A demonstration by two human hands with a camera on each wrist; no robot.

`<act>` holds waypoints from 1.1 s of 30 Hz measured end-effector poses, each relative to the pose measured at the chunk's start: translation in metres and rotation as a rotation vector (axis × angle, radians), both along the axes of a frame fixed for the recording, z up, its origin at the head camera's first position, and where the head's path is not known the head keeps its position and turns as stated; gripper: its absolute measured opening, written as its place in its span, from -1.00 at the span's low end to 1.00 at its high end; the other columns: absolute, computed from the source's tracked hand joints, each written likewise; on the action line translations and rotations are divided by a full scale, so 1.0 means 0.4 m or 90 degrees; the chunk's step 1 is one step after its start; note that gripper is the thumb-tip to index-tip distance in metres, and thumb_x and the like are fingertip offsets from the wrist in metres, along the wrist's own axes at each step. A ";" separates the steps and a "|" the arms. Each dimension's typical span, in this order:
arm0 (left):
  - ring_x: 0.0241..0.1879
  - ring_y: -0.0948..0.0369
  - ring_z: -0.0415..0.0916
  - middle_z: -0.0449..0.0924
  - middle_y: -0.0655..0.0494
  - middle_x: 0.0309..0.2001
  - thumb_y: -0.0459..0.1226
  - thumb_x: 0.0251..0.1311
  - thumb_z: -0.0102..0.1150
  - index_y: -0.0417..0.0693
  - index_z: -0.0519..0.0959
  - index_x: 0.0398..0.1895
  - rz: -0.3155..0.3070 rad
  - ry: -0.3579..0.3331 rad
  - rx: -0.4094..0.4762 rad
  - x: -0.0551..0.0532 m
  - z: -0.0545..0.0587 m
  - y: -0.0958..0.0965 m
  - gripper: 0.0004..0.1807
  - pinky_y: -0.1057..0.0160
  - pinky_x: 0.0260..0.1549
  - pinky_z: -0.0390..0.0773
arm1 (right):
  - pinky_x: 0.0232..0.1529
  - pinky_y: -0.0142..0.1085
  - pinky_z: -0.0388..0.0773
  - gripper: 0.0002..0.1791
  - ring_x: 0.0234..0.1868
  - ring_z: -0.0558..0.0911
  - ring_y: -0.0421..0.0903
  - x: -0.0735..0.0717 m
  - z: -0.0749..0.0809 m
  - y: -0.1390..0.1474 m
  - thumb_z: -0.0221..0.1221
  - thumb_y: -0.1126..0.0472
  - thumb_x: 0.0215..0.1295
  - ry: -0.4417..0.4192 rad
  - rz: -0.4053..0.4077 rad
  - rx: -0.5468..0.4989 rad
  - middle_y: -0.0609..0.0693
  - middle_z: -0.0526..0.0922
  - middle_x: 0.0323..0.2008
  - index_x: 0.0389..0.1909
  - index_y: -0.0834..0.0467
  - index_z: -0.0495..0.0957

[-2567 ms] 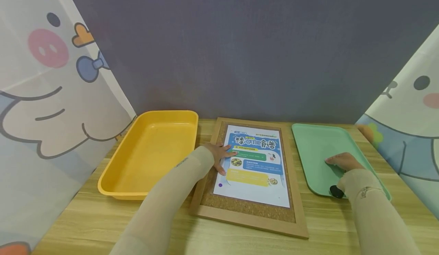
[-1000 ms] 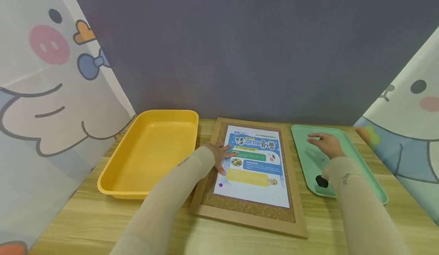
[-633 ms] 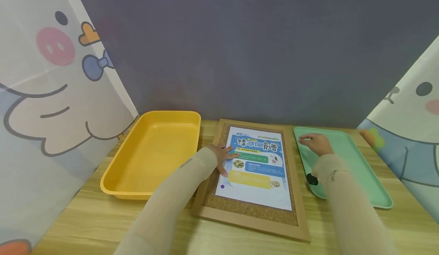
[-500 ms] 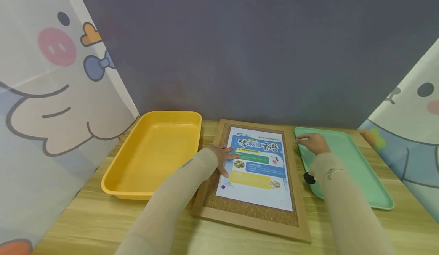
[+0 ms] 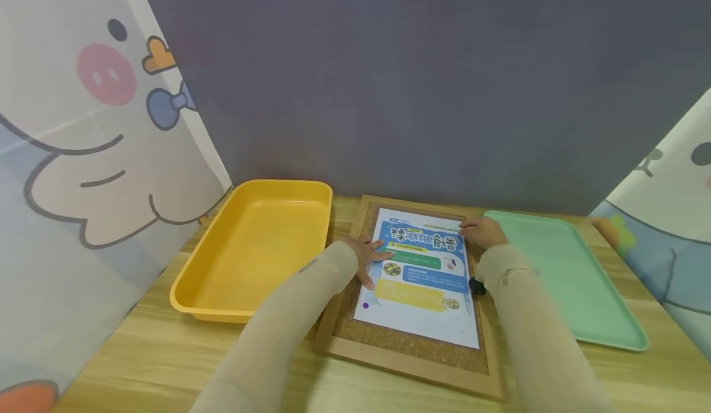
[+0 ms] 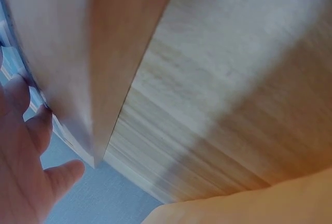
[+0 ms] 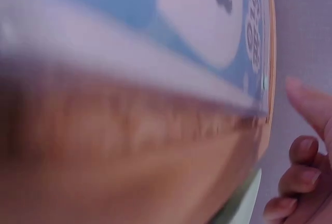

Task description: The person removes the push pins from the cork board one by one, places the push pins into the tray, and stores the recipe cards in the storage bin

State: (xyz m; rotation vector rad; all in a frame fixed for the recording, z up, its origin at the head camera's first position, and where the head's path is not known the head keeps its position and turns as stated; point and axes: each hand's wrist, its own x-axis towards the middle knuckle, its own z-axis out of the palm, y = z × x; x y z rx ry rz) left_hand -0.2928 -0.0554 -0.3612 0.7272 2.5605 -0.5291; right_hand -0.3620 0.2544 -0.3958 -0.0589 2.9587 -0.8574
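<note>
A printed poster (image 5: 416,326) lies on a cork board (image 5: 400,339) with a wooden frame. My left hand (image 5: 366,260) rests with spread fingers on the poster's left edge; the left wrist view shows its fingers (image 6: 62,177) beside the frame. At the poster's upper right corner is my right hand (image 5: 484,232), thumb and forefinger close together. In the right wrist view its other fingers (image 7: 301,177) are curled, and whether anything is between the fingertips is hidden. A small purple pin head (image 5: 365,305) sits at the poster's lower left corner.
A deep yellow tray (image 5: 183,296) stands left of the board. To the right lies a shallow green tray (image 5: 566,277), partly behind my right sleeve. A grey panel (image 5: 389,92) rises behind the wooden table (image 5: 139,351), with cartoon-printed sheets on both sides.
My right hand has left the green tray and moved leftward to the poster's upper right corner. The left hand keeps its place on the poster. The head view has shifted slightly.
</note>
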 end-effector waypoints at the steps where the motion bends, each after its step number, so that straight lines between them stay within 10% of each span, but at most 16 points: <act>1: 0.49 0.22 -0.30 -0.38 0.36 0.53 0.42 -0.02 0.03 0.57 -0.23 0.50 -0.002 0.000 0.001 0.000 -0.001 0.000 0.04 0.17 0.20 0.32 | 0.12 0.15 0.33 -0.61 0.12 0.45 0.30 -0.003 -0.002 -0.006 0.11 0.17 0.31 -0.002 -0.002 0.005 0.35 0.52 0.09 0.05 0.33 0.56; 19: 0.49 0.20 -0.30 -0.40 0.34 0.53 0.41 -0.01 0.04 0.56 -0.23 0.50 -0.009 -0.009 -0.002 -0.006 -0.003 0.006 0.04 0.04 0.29 0.18 | 0.22 0.17 0.21 -0.61 0.23 0.34 0.36 -0.011 -0.017 -0.041 0.00 0.27 0.38 -0.046 -0.039 -0.015 0.41 0.38 0.21 0.15 0.34 0.49; 20: 0.49 0.20 -0.34 -0.45 0.36 0.52 0.45 -0.06 0.03 0.59 -0.28 0.49 -0.015 -0.001 0.001 -0.035 -0.041 0.001 0.08 0.01 0.28 0.19 | 0.22 0.17 0.22 -0.61 0.22 0.35 0.35 -0.014 -0.016 -0.042 0.00 0.28 0.37 -0.044 -0.036 -0.016 0.41 0.39 0.20 0.14 0.35 0.49; 26: 0.49 0.24 -0.30 -0.42 0.38 0.52 0.47 -0.07 0.01 0.61 -0.28 0.48 -0.018 0.014 -0.012 -0.028 -0.045 0.004 0.07 0.09 0.21 0.30 | 0.14 0.14 0.30 -0.66 0.04 0.47 0.28 -0.029 -0.023 -0.043 -0.01 0.32 0.34 -0.044 -0.037 -0.030 0.40 0.50 0.08 0.04 0.40 0.52; 27: 0.48 0.23 -0.27 -0.38 0.37 0.53 0.43 -0.01 0.02 0.58 -0.24 0.49 -0.012 0.005 -0.016 0.002 -0.007 0.010 0.04 0.11 0.23 0.28 | 0.13 0.13 0.32 -0.68 0.00 0.48 0.26 -0.032 -0.025 -0.043 0.00 0.33 0.35 -0.046 -0.042 -0.034 0.39 0.51 0.04 0.03 0.39 0.52; 33: 0.49 0.18 -0.32 -0.40 0.34 0.53 0.41 0.02 0.02 0.54 -0.25 0.50 -0.010 -0.004 -0.011 0.002 -0.003 0.013 0.03 -0.02 0.33 0.07 | -0.03 0.04 0.39 -0.75 -0.16 0.49 0.18 -0.054 -0.034 -0.039 0.04 0.33 0.34 -0.051 -0.061 -0.045 0.30 0.56 -0.13 -0.05 0.36 0.53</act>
